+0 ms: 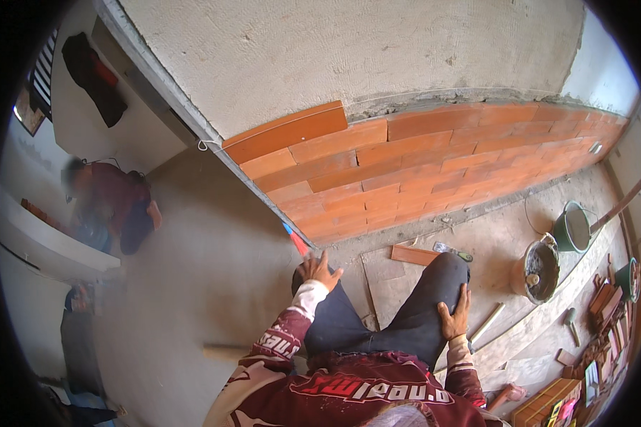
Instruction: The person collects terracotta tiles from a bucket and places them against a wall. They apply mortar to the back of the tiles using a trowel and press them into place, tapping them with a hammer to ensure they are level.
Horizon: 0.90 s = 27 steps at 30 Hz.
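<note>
My left hand (pixel 319 272) lies over my left knee with its fingers spread and nothing in them. On the side of my right thigh rests my right hand (pixel 457 314), also open, fingers stretched toward the knee. Ahead of my knees runs a wall face of orange brick tiles (pixel 406 171); one tile (pixel 285 134) sits at the upper left end of the top row. A thin string (pixel 384 99) stretches along the top edge. Near my left hand, a blue and red item (pixel 295 240) stands by the wall corner. A loose tile (pixel 413 255) lies beyond my right knee.
To the right stand a bucket with grey mortar (pixel 538 272) and a green bucket (pixel 573 229). A mallet (pixel 572 326), a pale stick (pixel 488 324) and stacked tiles (pixel 609 306) lie nearby. Another person (pixel 121 206) crouches at the far left, blurred.
</note>
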Each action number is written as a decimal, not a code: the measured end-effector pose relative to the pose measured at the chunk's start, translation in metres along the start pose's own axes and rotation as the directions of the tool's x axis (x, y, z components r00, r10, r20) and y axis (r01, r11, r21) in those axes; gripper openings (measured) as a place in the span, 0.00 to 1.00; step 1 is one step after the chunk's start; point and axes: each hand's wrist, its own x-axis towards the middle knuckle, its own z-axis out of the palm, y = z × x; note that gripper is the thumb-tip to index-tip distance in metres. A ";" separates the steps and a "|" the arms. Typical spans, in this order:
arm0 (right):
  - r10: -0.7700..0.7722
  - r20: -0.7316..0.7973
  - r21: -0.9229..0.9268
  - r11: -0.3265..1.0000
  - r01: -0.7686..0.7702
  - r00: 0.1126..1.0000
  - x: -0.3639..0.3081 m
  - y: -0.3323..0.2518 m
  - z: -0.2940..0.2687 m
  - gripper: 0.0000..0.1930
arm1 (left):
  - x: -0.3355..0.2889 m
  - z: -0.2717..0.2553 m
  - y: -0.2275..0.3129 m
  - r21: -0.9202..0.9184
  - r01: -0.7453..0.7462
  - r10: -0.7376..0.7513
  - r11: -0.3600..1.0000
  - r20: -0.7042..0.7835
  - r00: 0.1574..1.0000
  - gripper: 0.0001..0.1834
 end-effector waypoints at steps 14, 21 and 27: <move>0.188 0.499 0.848 0.095 -0.521 0.846 -0.005 0.110 0.041 0.39 | -0.030 -0.002 -0.038 -0.141 0.327 -0.321 0.934 0.064 0.945 0.58; 0.248 0.699 0.697 -0.028 -0.717 0.670 -0.054 0.135 0.060 0.40 | -0.039 -0.012 -0.032 -0.133 0.320 -0.312 0.938 0.078 0.947 0.53; 0.343 0.571 0.704 0.262 -0.660 0.746 -0.047 0.151 0.064 0.33 | -0.027 0.016 -0.048 -0.117 0.305 -0.307 0.945 0.001 0.952 0.45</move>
